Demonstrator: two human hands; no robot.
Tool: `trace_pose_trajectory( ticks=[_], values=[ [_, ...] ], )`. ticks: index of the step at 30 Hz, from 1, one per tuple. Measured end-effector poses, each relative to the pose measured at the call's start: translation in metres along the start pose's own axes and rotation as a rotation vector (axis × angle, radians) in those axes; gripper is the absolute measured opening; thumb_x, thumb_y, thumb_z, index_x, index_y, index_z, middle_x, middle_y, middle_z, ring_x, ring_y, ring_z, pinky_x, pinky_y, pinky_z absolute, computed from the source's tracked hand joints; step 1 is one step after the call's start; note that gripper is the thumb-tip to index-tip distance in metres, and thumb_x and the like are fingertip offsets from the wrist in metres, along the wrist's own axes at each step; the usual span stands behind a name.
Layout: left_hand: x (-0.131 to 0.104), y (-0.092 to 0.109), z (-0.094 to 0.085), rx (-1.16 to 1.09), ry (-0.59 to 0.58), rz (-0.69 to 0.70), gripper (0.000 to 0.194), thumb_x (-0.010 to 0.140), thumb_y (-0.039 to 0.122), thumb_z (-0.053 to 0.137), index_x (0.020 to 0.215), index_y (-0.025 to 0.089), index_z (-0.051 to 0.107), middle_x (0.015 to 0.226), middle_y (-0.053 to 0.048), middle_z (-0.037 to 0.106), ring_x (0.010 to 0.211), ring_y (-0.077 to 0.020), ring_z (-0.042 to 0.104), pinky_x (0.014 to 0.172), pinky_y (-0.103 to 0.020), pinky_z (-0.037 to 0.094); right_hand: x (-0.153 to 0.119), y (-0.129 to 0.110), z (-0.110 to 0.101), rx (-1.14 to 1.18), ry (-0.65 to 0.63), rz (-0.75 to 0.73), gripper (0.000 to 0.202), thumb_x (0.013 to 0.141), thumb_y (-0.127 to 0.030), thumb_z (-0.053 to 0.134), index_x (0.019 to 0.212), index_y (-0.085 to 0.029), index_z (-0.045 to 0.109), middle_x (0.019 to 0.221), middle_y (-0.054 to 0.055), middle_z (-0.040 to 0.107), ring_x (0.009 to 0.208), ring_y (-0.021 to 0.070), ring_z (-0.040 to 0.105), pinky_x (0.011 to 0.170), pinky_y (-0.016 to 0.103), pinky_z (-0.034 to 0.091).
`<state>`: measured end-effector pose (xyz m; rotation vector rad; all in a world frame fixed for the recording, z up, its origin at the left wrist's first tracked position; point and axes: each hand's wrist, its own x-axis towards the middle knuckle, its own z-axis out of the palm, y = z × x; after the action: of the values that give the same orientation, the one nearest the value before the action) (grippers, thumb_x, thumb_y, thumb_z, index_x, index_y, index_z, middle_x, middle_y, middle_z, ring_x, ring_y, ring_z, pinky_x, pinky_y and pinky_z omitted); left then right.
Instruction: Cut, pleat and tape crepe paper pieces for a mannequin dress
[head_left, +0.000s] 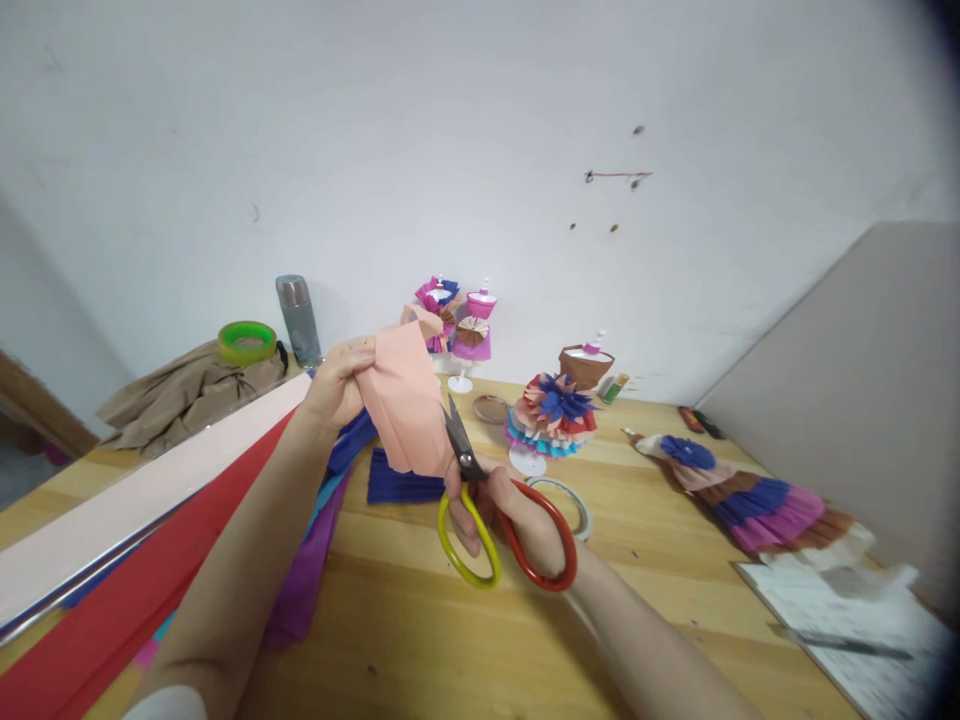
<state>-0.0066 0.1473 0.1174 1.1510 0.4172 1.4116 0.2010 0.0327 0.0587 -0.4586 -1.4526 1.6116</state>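
Observation:
My left hand [337, 385] pinches the upper left edge of a peach crepe paper piece [405, 395], which hangs above the table. Its fingers are partly behind the paper. In my right hand [517, 515] is a pair of scissors [466, 460] with one yellow and one red handle loop. Their dark blades are slightly parted and point up beside the paper's right edge. Right fingertips also touch the paper's lower right corner. Below the paper lies a pleated dark blue paper strip [401, 480], partly hidden.
Small dress forms in paper dresses [559, 400] stand at the back, near a grey flask [298, 318]. Long crepe paper sheets [150, 590] cover the left side. A tape roll [566, 505], a lying paper-dressed figure [757, 495] and a printed sheet with a pen [847, 640] are rightward.

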Motion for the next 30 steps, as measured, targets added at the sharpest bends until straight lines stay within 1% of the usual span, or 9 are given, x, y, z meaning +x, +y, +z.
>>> trace_pose_trajectory(
  ticks=[2,8,12,14,18,22,25,27,30],
  values=[
    [-0.001,0.0,0.001,0.011,-0.01,-0.012,0.014,0.055,0.02,0.072,0.064,0.01,0.067,0.061,-0.002,0.062,0.055,-0.0108,0.054,0.055,-0.021,0.043,-0.001,-0.001,-0.001,-0.026,-0.013,0.014,0.05,0.089,-0.066,0.044,0.09,-0.017,0.053,0.057,-0.003,0.05,0.045,0.0104,0.046,0.047,0.024,0.036],
    [-0.004,0.0,0.008,0.036,-0.023,-0.046,0.013,0.054,0.02,0.071,0.064,0.011,0.069,0.061,-0.002,0.063,0.054,-0.0117,0.055,0.054,-0.023,0.045,-0.001,-0.005,0.0,-0.076,0.014,0.014,0.05,0.089,-0.066,0.044,0.088,-0.017,0.052,0.056,-0.004,0.049,0.044,0.01,0.044,0.048,0.024,0.033],
    [-0.005,-0.003,0.01,0.042,-0.032,-0.074,0.014,0.054,0.021,0.072,0.063,0.011,0.068,0.058,-0.001,0.061,0.049,-0.0101,0.052,0.047,-0.021,0.04,0.0,-0.006,0.003,-0.086,0.023,-0.011,0.049,0.089,-0.065,0.044,0.086,-0.017,0.052,0.055,-0.004,0.049,0.043,0.0099,0.045,0.048,0.025,0.034],
    [-0.004,-0.004,0.01,0.042,-0.036,-0.093,0.015,0.054,0.022,0.073,0.062,0.011,0.068,0.057,-0.001,0.061,0.049,-0.0104,0.053,0.047,-0.02,0.04,0.0,-0.007,0.004,-0.091,0.034,-0.023,0.049,0.09,-0.064,0.045,0.085,-0.016,0.052,0.054,-0.004,0.048,0.043,0.0094,0.044,0.048,0.024,0.034],
    [-0.004,-0.005,0.01,0.063,-0.03,-0.114,0.016,0.054,0.022,0.073,0.064,0.01,0.069,0.06,-0.003,0.064,0.054,-0.013,0.056,0.053,-0.023,0.044,0.001,-0.003,0.003,-0.072,0.05,-0.034,0.049,0.09,-0.064,0.045,0.084,-0.017,0.052,0.049,-0.006,0.045,0.039,0.0081,0.04,0.045,0.023,0.032],
    [-0.003,-0.004,0.012,0.038,0.014,-0.061,0.016,0.048,0.016,0.072,0.063,0.011,0.07,0.062,-0.002,0.066,0.056,-0.0117,0.056,0.054,-0.021,0.044,0.001,0.004,0.002,-0.034,0.11,-0.008,0.047,0.09,-0.063,0.047,0.082,-0.017,0.052,0.045,-0.009,0.041,0.032,0.0053,0.031,0.037,0.02,0.026],
    [-0.003,-0.003,0.012,0.045,0.018,-0.05,0.014,0.049,0.016,0.071,0.062,0.011,0.07,0.059,-0.001,0.064,0.055,-0.0114,0.055,0.054,-0.021,0.044,0.001,0.005,0.002,-0.023,0.156,0.001,0.046,0.089,-0.062,0.05,0.079,-0.018,0.051,0.043,-0.01,0.038,0.031,0.0044,0.028,0.035,0.019,0.023],
    [-0.003,-0.002,0.013,0.044,0.021,-0.051,0.014,0.051,0.017,0.071,0.063,0.011,0.07,0.059,-0.002,0.064,0.054,-0.0115,0.055,0.053,-0.021,0.044,0.0,0.003,0.003,-0.03,0.15,0.017,0.044,0.086,-0.061,0.055,0.078,-0.018,0.05,0.045,-0.01,0.039,0.033,0.0047,0.03,0.036,0.019,0.024],
    [-0.004,-0.001,0.012,0.027,0.021,-0.069,0.014,0.052,0.019,0.073,0.062,0.011,0.068,0.059,-0.001,0.063,0.051,-0.0102,0.054,0.049,-0.02,0.042,0.001,-0.002,0.003,-0.028,0.084,0.013,0.043,0.083,-0.059,0.061,0.08,-0.018,0.049,0.049,-0.008,0.043,0.038,0.0064,0.036,0.04,0.021,0.029]
  ],
)
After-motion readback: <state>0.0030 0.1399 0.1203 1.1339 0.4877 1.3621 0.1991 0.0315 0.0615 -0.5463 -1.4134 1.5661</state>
